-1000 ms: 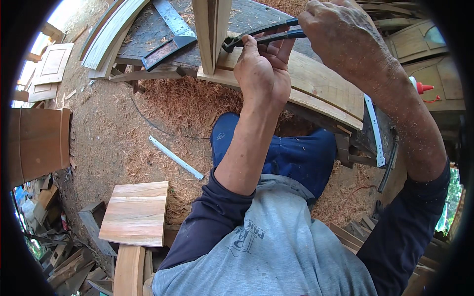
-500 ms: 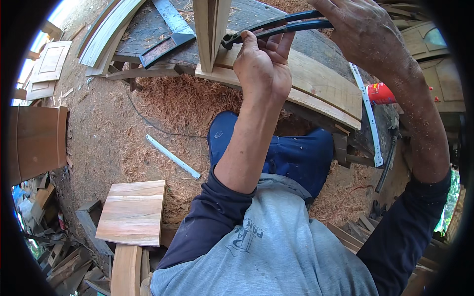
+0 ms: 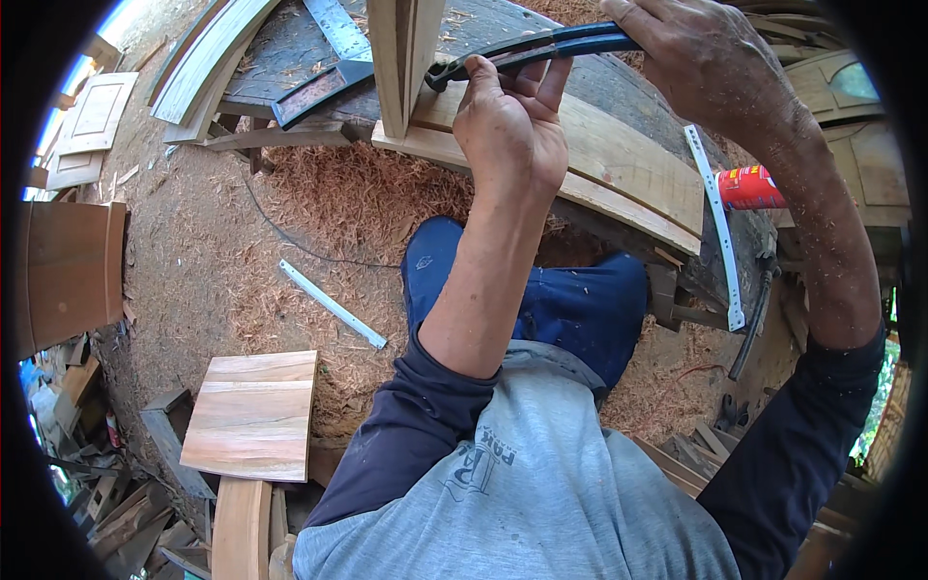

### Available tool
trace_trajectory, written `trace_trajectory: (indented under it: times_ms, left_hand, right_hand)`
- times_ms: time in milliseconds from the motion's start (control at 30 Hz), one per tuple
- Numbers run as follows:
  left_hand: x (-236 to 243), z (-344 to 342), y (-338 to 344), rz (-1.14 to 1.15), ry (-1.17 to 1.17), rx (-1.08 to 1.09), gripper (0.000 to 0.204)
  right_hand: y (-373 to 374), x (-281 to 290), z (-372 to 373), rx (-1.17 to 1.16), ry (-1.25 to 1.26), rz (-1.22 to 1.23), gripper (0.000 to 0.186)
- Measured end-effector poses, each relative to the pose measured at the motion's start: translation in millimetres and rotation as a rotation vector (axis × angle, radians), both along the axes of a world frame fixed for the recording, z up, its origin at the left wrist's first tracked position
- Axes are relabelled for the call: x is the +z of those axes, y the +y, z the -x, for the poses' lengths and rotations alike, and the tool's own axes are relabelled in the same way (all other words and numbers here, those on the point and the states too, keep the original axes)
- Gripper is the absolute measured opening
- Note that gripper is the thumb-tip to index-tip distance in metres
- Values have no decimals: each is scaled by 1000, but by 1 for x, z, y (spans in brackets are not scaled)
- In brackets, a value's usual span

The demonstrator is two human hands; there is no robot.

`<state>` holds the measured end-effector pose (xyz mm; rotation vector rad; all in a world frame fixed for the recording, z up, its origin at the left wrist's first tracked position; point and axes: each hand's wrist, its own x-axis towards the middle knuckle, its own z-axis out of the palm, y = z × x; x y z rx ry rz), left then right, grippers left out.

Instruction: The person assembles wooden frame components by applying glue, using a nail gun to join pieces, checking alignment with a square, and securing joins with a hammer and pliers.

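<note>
My left hand point(image 3: 507, 130) grips a long black two-handled tool point(image 3: 570, 39) near its dark head, thumb up and fingers curled behind. My right hand point(image 3: 710, 82) is closed on the tool's far end, higher and to the right. The head touches or nearly touches an upright wooden board piece point(image 3: 396, 58). Below it, pale planks point(image 3: 628, 164) lie along the workbench point(image 3: 483, 24). A metal square point(image 3: 338, 29) lies just left of the upright. A white slotted rail point(image 3: 715, 232) and a red bottle point(image 3: 744, 188) are at the bench's right end.
Curved wooden slats point(image 3: 203, 68) sit at the bench's left. A second white rail point(image 3: 329, 300) lies on the shaving-strewn floor point(image 3: 193, 271). A square board point(image 3: 246, 416), panels point(image 3: 101, 116), a wooden cabinet piece point(image 3: 68, 275) and scrap wood point(image 3: 126, 512) surround me.
My right hand has shifted right along with the tool's handle end, exposing more of the red bottle. My left hand has stayed almost in place, moving slightly up and left.
</note>
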<state>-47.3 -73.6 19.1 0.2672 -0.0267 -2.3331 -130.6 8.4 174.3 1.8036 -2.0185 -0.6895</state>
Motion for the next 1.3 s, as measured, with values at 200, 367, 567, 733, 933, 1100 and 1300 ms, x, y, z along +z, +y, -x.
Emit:
trace_trajectory:
  times_ms: [200,367,567,733,933,1100,1300]
  left_hand:
    - [1,0,-3,-12,8,-10,30]
    - [-2,1,-2,11,41,10,31]
    - [-2,2,-2,11,58,40,31]
    - [-4,-17,-2,46,47,-52,37]
    - [-40,-88,-11,744,-623,409,31]
    - [-54,-89,-62,1354,-1092,846,42]
    - [-66,-99,-98,1480,-845,679,50]
  right_hand:
    - [-4,2,4,50,-15,-5,14]
    - [-9,3,3,49,69,-97,39]
    - [-15,3,11,110,122,-100,47]
    - [-25,9,21,89,192,-144,48]
    - [-27,10,12,-122,112,-236,50]
    - [-28,31,-23,-284,-129,-295,52]
    - [23,-24,33,-345,-589,20,35]
